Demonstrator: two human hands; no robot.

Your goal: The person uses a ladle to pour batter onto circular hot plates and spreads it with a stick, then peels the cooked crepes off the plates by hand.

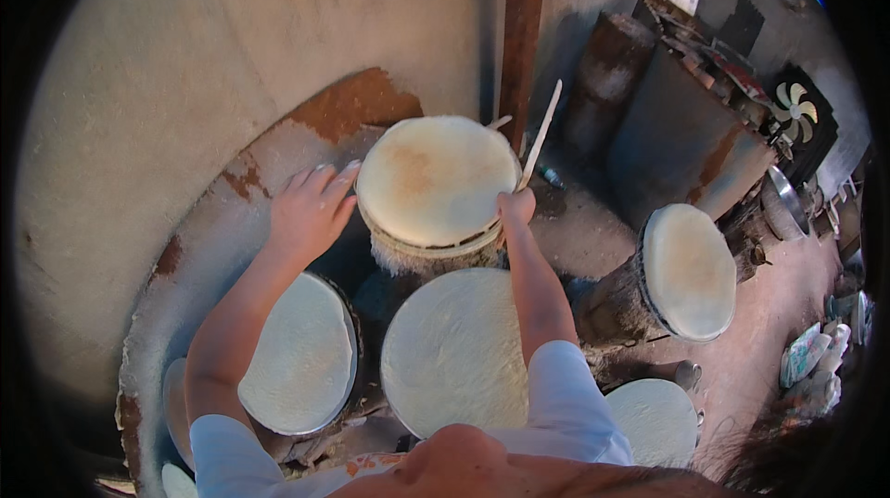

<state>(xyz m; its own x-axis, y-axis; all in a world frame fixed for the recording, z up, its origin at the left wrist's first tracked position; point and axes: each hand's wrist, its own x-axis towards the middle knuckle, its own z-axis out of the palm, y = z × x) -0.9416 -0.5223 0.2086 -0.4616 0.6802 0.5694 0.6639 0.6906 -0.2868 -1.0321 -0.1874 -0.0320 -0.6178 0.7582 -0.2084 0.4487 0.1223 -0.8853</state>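
Observation:
A round, drum-like thing [436, 173] with a pale, taut-looking top browned in the middle stands ahead of me, frayed fibres hanging below its rim. Beside its left edge is my left hand [311, 210], open with fingers spread; the fingertips are at the rim, but whether they touch it I cannot tell. My right hand [516, 207] is closed at the right edge of the rim. From that fist a thin, pale stick [541, 136] slants up and away. Closer to me lie two broad, round whitish surfaces, one in the middle [454, 350] and one at left [301, 354].
A similar drum-like thing [689, 271] leans at right, with another whitish disc [654, 422] below it. A curved, rust-patched rim [209, 210] sweeps round the left. Beyond stand a rusty cylinder [607, 81], a large metal box [681, 136] and a fan [795, 110]. Plastic bags [808, 359] lie far right.

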